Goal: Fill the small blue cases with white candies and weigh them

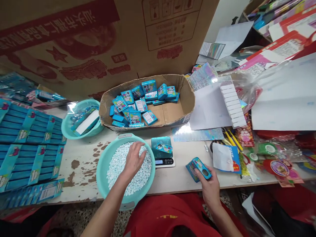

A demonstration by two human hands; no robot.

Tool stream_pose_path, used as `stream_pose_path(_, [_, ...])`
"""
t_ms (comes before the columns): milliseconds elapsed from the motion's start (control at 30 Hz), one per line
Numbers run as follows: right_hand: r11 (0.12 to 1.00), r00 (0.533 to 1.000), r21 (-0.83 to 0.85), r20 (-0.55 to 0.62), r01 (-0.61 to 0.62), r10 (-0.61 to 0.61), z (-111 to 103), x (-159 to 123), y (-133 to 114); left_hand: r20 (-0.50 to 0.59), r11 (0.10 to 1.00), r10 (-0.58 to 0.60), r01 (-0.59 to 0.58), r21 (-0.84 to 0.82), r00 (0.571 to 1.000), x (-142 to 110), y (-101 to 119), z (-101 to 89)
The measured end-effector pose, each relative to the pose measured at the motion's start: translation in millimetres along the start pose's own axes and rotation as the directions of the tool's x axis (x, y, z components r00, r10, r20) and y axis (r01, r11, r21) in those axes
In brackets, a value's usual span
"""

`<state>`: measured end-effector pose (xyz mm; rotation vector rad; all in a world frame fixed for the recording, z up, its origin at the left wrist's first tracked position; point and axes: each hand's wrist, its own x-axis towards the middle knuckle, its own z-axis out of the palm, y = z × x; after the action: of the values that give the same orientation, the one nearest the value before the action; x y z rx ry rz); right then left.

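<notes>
Two hands work well apart: the right hand [211,187] is closed around a small blue box [201,166], thumb on its front beside a dark round window; whether a second box sits behind it, I cannot tell; the left hand [133,160] lies palm down, thumb spread from the fingers, on a heap of pale blue pieces [118,164]; whether the fingertips pinch any is hidden. Those pieces fill much of a turquoise bowl [100,171] at the near edge of a worn white table [170,184]; between bowl and held box sits a flat scale [170,161] with a blue packet [164,148] lying on it. Just beyond is a shallow cardboard tray [172,115], strewn with similar blue boxes [149,86]; to its left, a smaller turquoise bowl [64,126]; farther left, rows of blue cartons [32,131]; to the right, papers [207,115] and a blue-and-white packet [223,158]; behind the tray stands a large printed carton [130,39].
</notes>
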<state>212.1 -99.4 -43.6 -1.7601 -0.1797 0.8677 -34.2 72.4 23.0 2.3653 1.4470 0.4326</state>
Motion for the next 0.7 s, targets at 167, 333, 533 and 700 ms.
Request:
stream_pose_path(167, [0.976,0.985,-0.140,-0.009,0.169,-0.171,13,10,13,0.028,0.991,0.123,-0.121,-0.058,0.992,25,27,13.3])
stream_pose_path(333, [0.872,0.919,-0.288,0.115,0.395,-0.378,4,12,15,-0.009,0.982,-0.005,0.003,-0.187,1.000,13,16,10.3])
stream_pose_path(533, [0.472,0.575,-0.336,0.368,0.815,-0.731,57,19,-27,-0.011,0.750,-0.414,0.334,-0.571,0.910,-9,4,15.3])
stream_pose_path(700, [0.577,0.691,-0.410,0.575,0.707,-0.438,116,31,-44,0.110,0.294,-0.605,0.349,-0.890,0.789,-6,25,28.5])
